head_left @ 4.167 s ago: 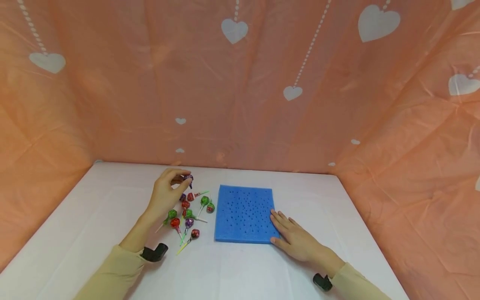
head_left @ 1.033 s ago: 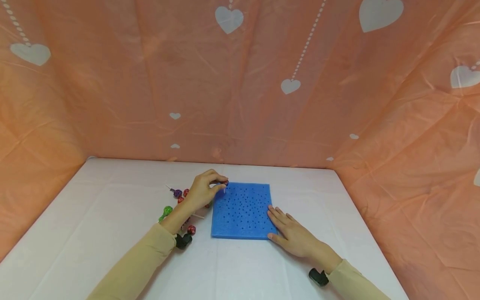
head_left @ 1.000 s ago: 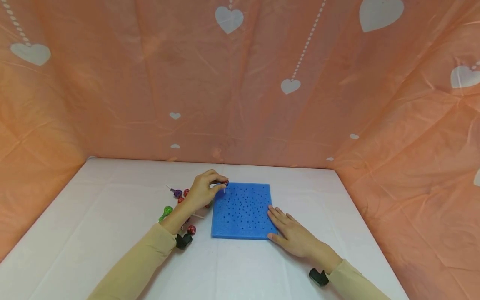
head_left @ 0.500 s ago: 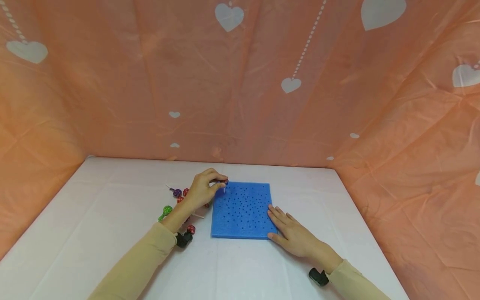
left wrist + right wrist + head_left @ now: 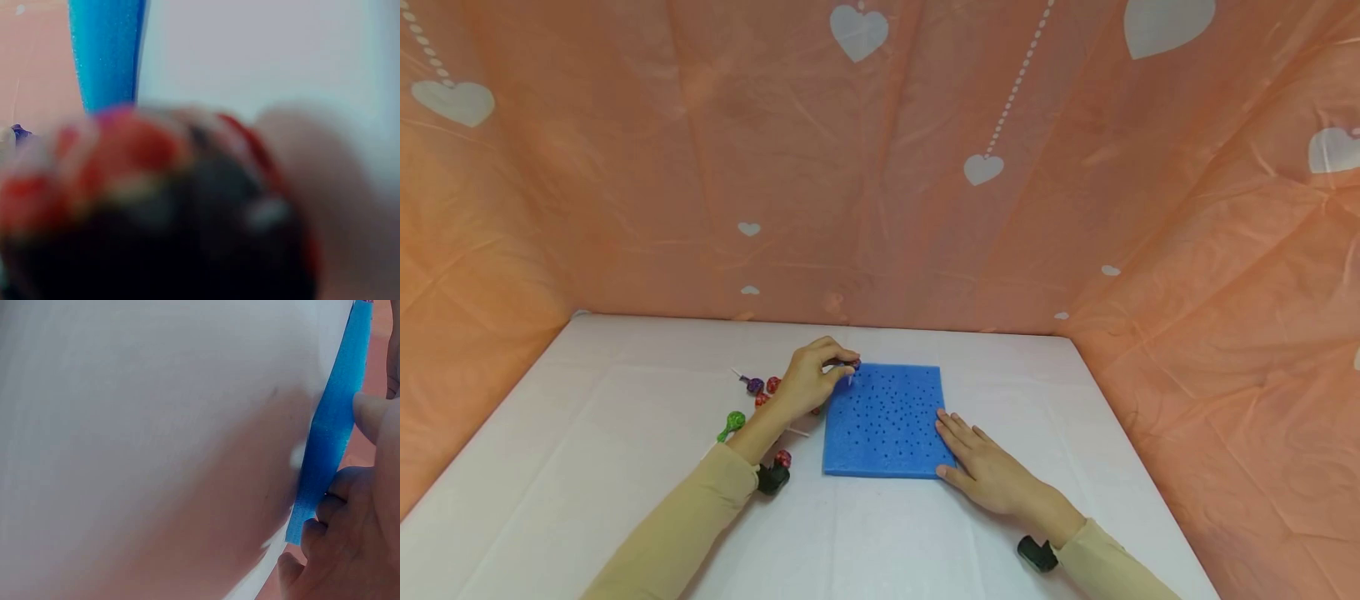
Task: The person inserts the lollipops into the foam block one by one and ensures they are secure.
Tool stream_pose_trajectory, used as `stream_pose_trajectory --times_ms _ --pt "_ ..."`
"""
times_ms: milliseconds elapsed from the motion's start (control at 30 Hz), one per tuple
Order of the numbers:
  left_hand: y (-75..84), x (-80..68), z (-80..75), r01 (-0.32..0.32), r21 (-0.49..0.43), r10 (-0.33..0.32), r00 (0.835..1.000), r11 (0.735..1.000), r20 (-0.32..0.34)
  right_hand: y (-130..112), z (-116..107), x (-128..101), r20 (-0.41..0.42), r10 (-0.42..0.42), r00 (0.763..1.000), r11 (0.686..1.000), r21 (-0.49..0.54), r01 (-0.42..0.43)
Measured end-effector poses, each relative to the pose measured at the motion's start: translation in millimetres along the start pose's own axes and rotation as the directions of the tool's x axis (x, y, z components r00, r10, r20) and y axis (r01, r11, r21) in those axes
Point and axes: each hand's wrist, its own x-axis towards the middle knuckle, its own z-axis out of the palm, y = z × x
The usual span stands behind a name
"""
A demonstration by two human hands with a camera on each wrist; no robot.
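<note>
At the back left corner of a blue foam block [image 5: 880,462] dotted with small dark holes, my left hand [image 5: 808,379] pinches a lollipop [image 5: 854,365] between thumb and fingers. The candy has a dark red and purple wrapper, and its pale stick points down at the foam. Whether the stick tip has entered a hole cannot be made out. My right hand [image 5: 988,471] rests with extended fingers along the block's right edge; in the right wrist view its fingers touch the foam side [image 5: 337,394]. A blurred red and dark wrapped ball [image 5: 144,150] fills much of the left wrist view.
Left of the foam, several lollipops lie loose on the white table [image 5: 880,542]: a purple one [image 5: 755,386], a green one [image 5: 734,421], and a red one [image 5: 783,458] by the left wrist. My left forearm covers others. An orange curtain [image 5: 865,208] stands behind.
Some seconds ago my left hand held a purple lollipop over the pile; since then it has moved right to the foam corner. Over the last second both hands stay almost still.
</note>
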Motion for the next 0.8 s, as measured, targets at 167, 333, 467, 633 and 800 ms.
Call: stream_pose_trajectory --times_ms 167,333,467,633,800 --pt "-2.7 0.2 -1.7 0.014 -0.001 -0.014 1.000 1.000 -0.017 -0.3 0.7 0.5 0.011 0.015 1.000 1.000 0.002 -0.015" --pt "-3.4 -0.4 -2.3 0.004 0.002 -0.004 0.999 1.000 -0.032 0.8 1.2 -0.5 0.010 0.017 1.000 1.000 0.002 -0.017" --pt "-0.9 0.5 -1.5 0.004 -0.009 -0.005 1.000 1.000 -0.030 0.8 0.5 -1.1 0.009 0.018 1.000 1.000 -0.003 -0.018" --pt "-1.9 1.5 1.5 0.002 -0.012 -0.002 1.000 1.000 -0.026 1.0 1.0 -0.3 0.014 0.021 1.000 1.000 -0.003 -0.020" --pt "-4.6 1.6 2.9 0.018 -0.017 -0.018 1.000 1.000 -0.012 1.3 2.5 1.0 0.019 0.024 1.000 1.000 0.000 -0.024"
